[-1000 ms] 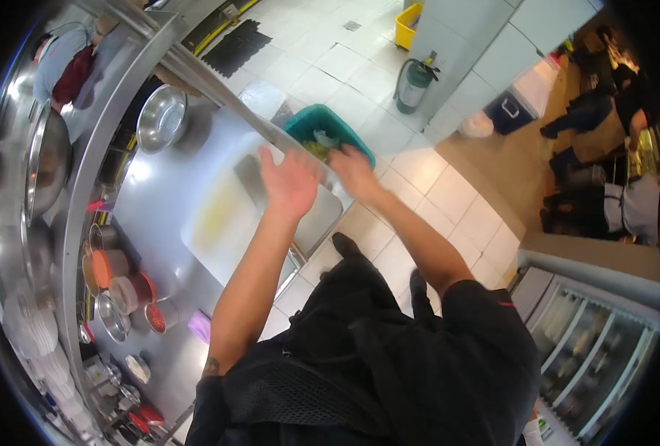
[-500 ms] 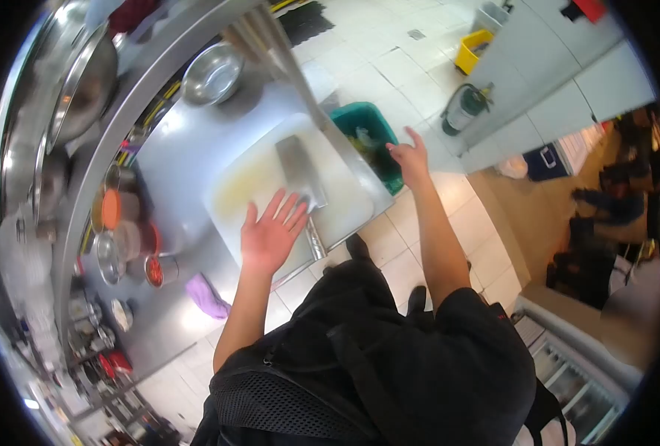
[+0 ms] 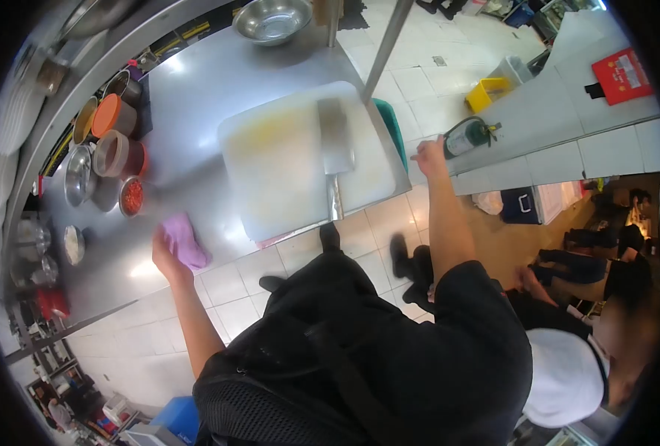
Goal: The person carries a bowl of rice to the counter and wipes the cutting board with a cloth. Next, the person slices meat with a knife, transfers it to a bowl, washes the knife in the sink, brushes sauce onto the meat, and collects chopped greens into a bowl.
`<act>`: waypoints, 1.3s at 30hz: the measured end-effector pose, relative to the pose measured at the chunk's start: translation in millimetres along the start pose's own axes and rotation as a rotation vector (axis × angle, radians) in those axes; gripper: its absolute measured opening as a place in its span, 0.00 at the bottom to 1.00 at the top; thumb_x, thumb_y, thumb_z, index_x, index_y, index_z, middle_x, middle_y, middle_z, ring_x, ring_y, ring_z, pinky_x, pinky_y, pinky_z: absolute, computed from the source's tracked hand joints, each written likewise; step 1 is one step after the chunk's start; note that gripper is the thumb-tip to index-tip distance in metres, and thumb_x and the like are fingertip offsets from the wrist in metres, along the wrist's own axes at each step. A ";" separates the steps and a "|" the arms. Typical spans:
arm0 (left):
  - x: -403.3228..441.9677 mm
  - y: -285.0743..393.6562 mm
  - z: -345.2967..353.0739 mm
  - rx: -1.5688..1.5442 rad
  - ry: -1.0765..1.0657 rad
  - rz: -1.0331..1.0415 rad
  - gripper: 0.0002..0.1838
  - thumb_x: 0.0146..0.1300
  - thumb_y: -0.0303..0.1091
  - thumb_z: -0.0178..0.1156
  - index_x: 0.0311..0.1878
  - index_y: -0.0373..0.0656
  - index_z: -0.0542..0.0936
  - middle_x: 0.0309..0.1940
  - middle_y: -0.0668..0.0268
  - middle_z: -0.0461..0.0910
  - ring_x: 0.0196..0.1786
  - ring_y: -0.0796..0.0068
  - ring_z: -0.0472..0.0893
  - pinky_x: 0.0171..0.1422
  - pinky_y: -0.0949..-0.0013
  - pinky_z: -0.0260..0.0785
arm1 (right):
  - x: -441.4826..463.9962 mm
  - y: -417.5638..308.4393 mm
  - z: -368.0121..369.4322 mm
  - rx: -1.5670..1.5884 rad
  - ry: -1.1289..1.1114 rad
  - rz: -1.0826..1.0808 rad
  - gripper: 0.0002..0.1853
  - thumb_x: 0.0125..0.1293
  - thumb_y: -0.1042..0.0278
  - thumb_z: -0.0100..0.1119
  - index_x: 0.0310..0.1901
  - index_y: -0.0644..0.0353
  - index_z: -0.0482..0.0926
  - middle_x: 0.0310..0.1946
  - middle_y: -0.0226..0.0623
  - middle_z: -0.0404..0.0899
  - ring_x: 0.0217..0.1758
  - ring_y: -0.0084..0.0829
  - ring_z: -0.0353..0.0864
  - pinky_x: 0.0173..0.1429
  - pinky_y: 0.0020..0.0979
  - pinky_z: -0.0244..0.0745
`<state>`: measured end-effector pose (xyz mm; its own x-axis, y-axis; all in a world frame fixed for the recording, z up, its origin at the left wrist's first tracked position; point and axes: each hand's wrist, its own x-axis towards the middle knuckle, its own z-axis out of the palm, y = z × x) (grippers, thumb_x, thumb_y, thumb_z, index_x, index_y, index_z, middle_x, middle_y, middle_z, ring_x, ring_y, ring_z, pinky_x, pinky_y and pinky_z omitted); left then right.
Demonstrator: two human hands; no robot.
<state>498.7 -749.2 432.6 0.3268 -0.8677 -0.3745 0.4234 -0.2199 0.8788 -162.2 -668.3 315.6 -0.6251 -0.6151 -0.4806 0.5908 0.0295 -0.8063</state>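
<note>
My left hand (image 3: 168, 256) is at the left edge of a folded purple cloth (image 3: 184, 239) near the front of the steel table. It is seen side-on with its fingers loosely extended; no cloth is visibly gripped, though contact is hard to judge. My right hand (image 3: 432, 157) is held out in the air right of the table, holding nothing, some fingers pointing left and others loosely bent. Between the hands, a white cutting board (image 3: 278, 178) with a yellowish stain lies on the table. A broad cleaver (image 3: 336, 137) rests on it, handle towards me.
A steel bowl (image 3: 270, 21) stands at the table's back. Several containers line the left, including an orange-lidded tub (image 3: 113, 115) and a cup of chopped red pieces (image 3: 131, 196). A green bin (image 3: 391, 130) and a fire extinguisher (image 3: 467, 139) stand right. Another person (image 3: 568, 372) is at lower right.
My left hand has moved left from above the cutting board to the purple cloth. My right hand remains raised on the right, its fingers more bent. The view has shifted, and another person shows at lower right.
</note>
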 end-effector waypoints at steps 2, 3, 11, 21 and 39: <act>21.8 -19.1 -27.2 1.024 0.071 0.752 0.29 0.72 0.45 0.50 0.69 0.36 0.66 0.71 0.52 0.64 0.74 0.52 0.60 0.78 0.50 0.50 | 7.5 -10.7 -19.3 0.146 -0.125 -0.060 0.44 0.64 0.73 0.55 0.75 0.49 0.39 0.47 0.42 0.74 0.46 0.40 0.75 0.67 0.64 0.61; 14.2 -27.6 -28.5 1.494 0.049 0.961 0.32 0.69 0.46 0.53 0.70 0.36 0.64 0.72 0.50 0.62 0.76 0.50 0.57 0.79 0.48 0.46 | 10.0 -3.8 -11.3 0.299 -0.258 -0.089 0.37 0.71 0.66 0.49 0.76 0.51 0.41 0.53 0.45 0.75 0.51 0.42 0.76 0.68 0.64 0.61; -12.9 -37.9 -56.9 1.561 -0.276 0.702 0.39 0.70 0.58 0.48 0.76 0.42 0.55 0.78 0.51 0.48 0.80 0.49 0.47 0.78 0.42 0.38 | -299.8 83.1 272.4 -0.438 -0.802 -0.330 0.23 0.67 0.71 0.58 0.64 0.60 0.72 0.66 0.41 0.70 0.64 0.35 0.74 0.66 0.38 0.70; -102.2 -41.2 -317.9 0.948 0.075 0.421 0.17 0.70 0.39 0.55 0.53 0.39 0.82 0.66 0.49 0.70 0.67 0.48 0.68 0.71 0.55 0.60 | -379.2 327.1 394.7 -1.410 -0.936 -1.306 0.26 0.70 0.63 0.49 0.66 0.67 0.67 0.70 0.55 0.61 0.76 0.59 0.53 0.76 0.54 0.50; 80.7 140.1 -467.5 0.669 0.414 0.373 0.19 0.62 0.26 0.62 0.57 0.41 0.78 0.42 0.60 0.76 0.44 0.71 0.78 0.43 0.73 0.72 | -596.4 549.7 644.1 -1.268 -1.587 -1.242 0.33 0.68 0.58 0.53 0.70 0.68 0.61 0.75 0.58 0.50 0.79 0.56 0.45 0.79 0.53 0.41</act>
<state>979.4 -641.6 387.3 0.6815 -0.7318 0.0089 -0.3153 -0.2826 0.9059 863.9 -792.7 381.2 0.7752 -0.5872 0.2331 -0.4643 -0.7798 -0.4200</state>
